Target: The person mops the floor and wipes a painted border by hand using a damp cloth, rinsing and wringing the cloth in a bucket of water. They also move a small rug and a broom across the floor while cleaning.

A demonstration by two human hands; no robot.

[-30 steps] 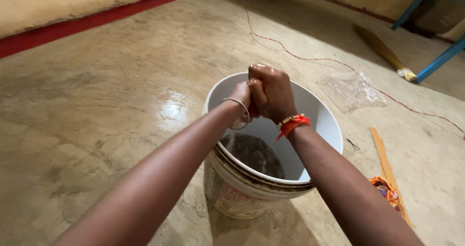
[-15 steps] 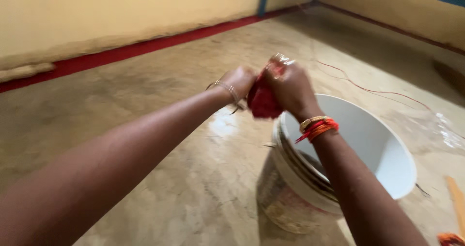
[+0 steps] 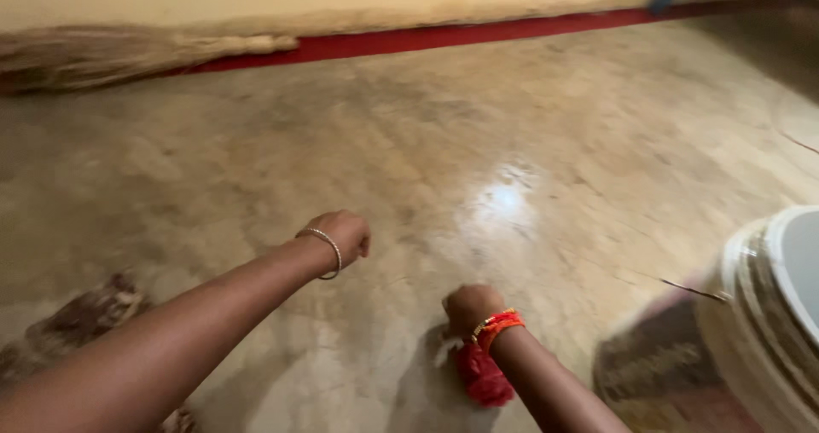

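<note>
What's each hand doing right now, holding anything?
Left hand: loosely curled above the floor, nothing visible in it.
Right hand: closed on a red cloth, down at the floor.
</note>
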